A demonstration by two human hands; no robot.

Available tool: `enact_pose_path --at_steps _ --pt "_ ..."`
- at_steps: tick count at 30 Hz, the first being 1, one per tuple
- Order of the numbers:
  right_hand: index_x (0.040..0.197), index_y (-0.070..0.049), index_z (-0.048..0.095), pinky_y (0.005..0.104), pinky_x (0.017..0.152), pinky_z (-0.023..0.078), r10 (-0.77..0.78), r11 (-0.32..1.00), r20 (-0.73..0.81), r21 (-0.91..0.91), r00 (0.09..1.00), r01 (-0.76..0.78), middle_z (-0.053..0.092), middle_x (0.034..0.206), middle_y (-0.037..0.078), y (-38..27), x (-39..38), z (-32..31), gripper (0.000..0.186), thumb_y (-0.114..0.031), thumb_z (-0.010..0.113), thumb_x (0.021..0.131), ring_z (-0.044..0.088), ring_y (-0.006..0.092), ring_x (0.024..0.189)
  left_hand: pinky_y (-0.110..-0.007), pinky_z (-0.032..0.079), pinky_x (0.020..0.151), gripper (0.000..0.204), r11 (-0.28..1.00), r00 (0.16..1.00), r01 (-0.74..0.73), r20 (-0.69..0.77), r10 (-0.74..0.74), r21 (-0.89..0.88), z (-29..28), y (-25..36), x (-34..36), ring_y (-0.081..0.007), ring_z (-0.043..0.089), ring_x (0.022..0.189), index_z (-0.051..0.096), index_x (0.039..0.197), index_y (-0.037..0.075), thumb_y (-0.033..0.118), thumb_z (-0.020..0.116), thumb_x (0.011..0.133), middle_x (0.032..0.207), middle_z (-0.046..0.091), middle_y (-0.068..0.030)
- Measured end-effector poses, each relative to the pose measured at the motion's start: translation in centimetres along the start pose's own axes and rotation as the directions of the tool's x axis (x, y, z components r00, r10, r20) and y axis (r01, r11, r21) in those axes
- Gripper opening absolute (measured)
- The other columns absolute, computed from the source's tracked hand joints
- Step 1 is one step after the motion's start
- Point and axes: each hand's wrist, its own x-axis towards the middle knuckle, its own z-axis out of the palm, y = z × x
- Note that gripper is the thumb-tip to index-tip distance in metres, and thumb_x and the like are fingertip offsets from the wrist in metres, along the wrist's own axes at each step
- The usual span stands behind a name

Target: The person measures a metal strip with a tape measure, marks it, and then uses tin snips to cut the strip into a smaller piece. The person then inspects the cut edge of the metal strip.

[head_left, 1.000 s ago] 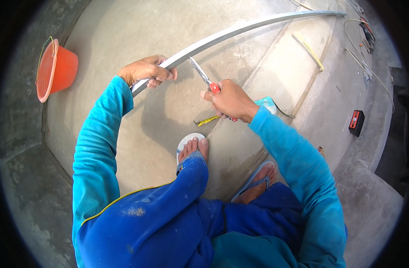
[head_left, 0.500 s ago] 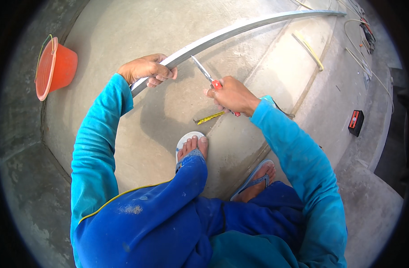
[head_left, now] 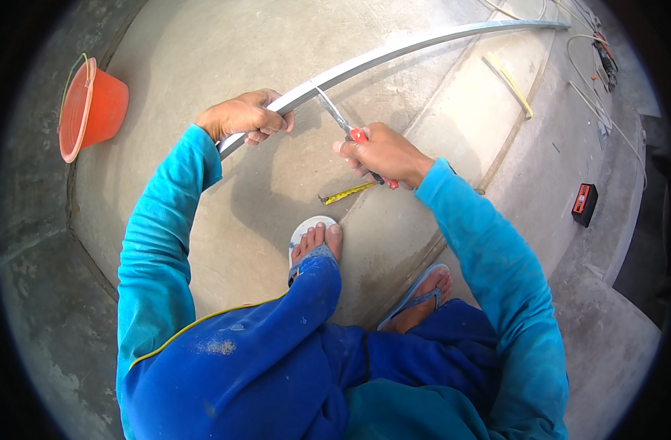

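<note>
My left hand (head_left: 249,117) is wrapped round the near end of a long, pale metal channel (head_left: 383,56), which extends away to the far right. My right hand (head_left: 387,154) grips tin snips (head_left: 334,111) by their red and black handles. The blade tips meet the near edge of the channel, a little beyond my left fingers. Whether they bite into the metal is too small to tell. Just below my right hand, a yellow measuring tape blade (head_left: 348,193) stretches over the floor; its case is hidden.
An orange bucket (head_left: 104,110) with a handle stands at far left on the concrete floor (head_left: 225,48). At right lie a yellowish strip (head_left: 508,84), a black-and-red box (head_left: 585,204), pale cable (head_left: 591,99) and a red-and-black power tool (head_left: 605,62). My sandalled feet are below the tape.
Both hands have shifted slightly right. The channel has tipped a little, and the snips have moved slightly up and right along its near edge.
</note>
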Motion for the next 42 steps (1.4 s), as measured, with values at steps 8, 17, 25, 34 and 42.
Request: enact_pose_path --at_steps 8,17,25,34,42 --pt "0.064 -0.003 0.060 0.0386 0.059 0.048 -0.001 1.000 -0.086 -0.016 0.996 -0.001 0.058 0.061 0.011 -0.2 0.0 0.5 0.040 -0.032 0.068 0.090 0.060 0.0222 0.060 -0.024 0.036 0.042 0.017 0.996 0.999 -0.012 -0.031 0.015 0.086 0.1 0.0 0.1 -0.0062 0.045 0.047 0.065 0.093 0.003 0.013 0.062 0.079 0.063 0.052 0.0030" --pt "0.079 -0.002 0.062 0.0324 0.056 0.047 0.006 0.998 -0.025 -0.060 1.000 -0.007 0.059 0.071 0.008 -0.2 0.0 -0.1 0.032 -0.030 0.066 0.094 0.058 0.0161 0.063 -0.027 0.041 0.045 0.019 0.957 0.995 -0.010 -0.094 0.039 0.289 0.8 0.1 0.3 -0.0102 0.048 0.052 0.064 0.094 0.006 0.019 0.063 0.080 0.065 0.052 0.0004" --pt "0.071 0.006 0.063 0.0446 0.065 0.049 -0.037 0.998 -0.081 -0.063 0.996 0.032 0.062 0.068 0.023 0.8 0.6 0.8 0.035 -0.024 0.063 0.088 0.063 0.0300 0.066 -0.026 0.043 0.049 0.016 0.939 0.992 0.021 -0.128 0.024 0.343 1.1 0.3 0.1 -0.0113 0.050 0.056 0.063 0.096 0.008 0.019 0.062 0.084 0.070 0.053 -0.0003" --pt "0.073 0.001 0.059 0.0400 0.055 0.043 -0.067 0.993 -0.150 -0.106 0.986 0.051 0.056 0.066 0.013 0.6 -0.2 1.3 0.029 -0.023 0.062 0.090 0.055 0.0236 0.060 -0.026 0.037 0.044 0.016 0.975 1.000 -0.002 -0.028 0.009 0.222 0.4 0.3 0.5 -0.0086 0.044 0.050 0.062 0.095 0.005 0.015 0.062 0.083 0.063 0.048 0.0025" --pt "0.081 0.006 0.064 0.0451 0.066 0.051 -0.022 0.999 -0.210 -0.036 0.977 0.014 0.068 0.077 0.022 1.2 -0.1 2.1 0.038 -0.031 0.066 0.090 0.066 0.0310 0.070 -0.025 0.034 0.043 0.013 0.986 1.000 0.016 0.015 -0.019 0.165 0.5 0.6 0.4 -0.0070 0.042 0.050 0.061 0.095 0.005 0.012 0.061 0.084 0.064 0.046 0.0041"
